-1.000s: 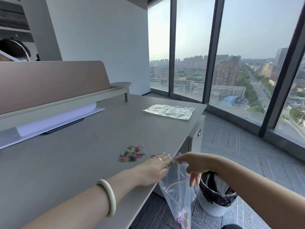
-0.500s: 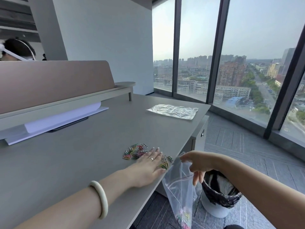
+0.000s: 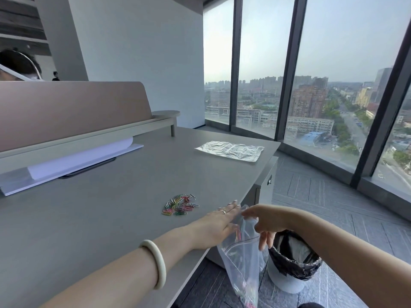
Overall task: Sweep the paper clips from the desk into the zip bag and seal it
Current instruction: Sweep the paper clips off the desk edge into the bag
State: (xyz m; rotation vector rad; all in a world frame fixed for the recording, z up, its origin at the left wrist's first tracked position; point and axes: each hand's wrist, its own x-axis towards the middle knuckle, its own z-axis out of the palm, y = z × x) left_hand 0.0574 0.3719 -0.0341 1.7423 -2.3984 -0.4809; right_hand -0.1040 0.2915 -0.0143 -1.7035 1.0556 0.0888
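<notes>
A small heap of coloured paper clips [image 3: 179,205] lies on the grey desk [image 3: 106,210], just left of its right edge. My left hand [image 3: 216,227] lies flat at that edge, fingers together, palm down, reaching over the mouth of the clear zip bag [image 3: 243,263]. My right hand [image 3: 263,223] pinches the bag's top rim and holds it open below the desk edge. A few clips are falling inside the bag near its mouth, and more sit at its bottom.
A second crinkled clear bag [image 3: 230,150] lies flat at the desk's far right. White paper [image 3: 73,162] sits under the raised shelf at the back. A white bin with a black liner [image 3: 291,261] stands on the floor under my right arm.
My left hand slid right across the desk edge, pushing a few clips off into the bag. The main heap stayed where it was.
</notes>
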